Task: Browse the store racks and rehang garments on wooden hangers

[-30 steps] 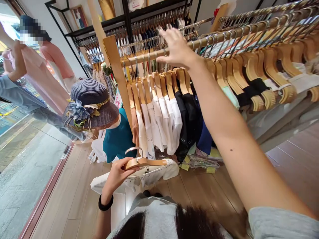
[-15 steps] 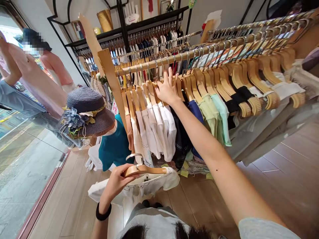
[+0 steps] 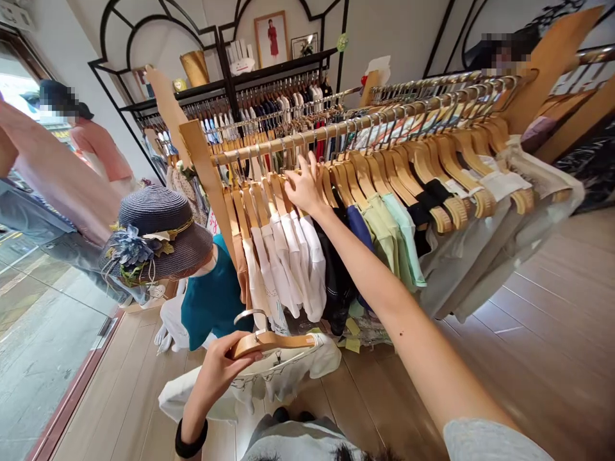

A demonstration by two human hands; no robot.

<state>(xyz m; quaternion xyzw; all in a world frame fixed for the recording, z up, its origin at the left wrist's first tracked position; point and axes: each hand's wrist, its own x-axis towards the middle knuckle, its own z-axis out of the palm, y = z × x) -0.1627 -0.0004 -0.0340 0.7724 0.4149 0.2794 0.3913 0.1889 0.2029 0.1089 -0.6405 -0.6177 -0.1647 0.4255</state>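
In the head view my left hand (image 3: 221,366) is closed around one end of a wooden clothes hanger (image 3: 283,342). A white top (image 3: 323,356) hangs from that hanger, low in front of my body, and the hanger's metal hook points up. My right arm reaches forward to the clothes rail (image 3: 295,139). There my right hand (image 3: 307,192) rests among the hanger tops with its fingers spread, touching the row. Just below it hang white shirts (image 3: 314,256), with a black garment (image 3: 337,275) to their right.
A mannequin with a dark straw hat (image 3: 156,208) and a teal top (image 3: 209,298) stands at the rail's left end. Green shirts (image 3: 387,240) and grey garments (image 3: 461,269) hang further right. A person (image 3: 91,137) is at the far left by the glass front.
The view has shifted, so the rail appears slightly lower and further left. My left hand keeps hold of the hanger with the white top. My right hand stays at the hanger tops.
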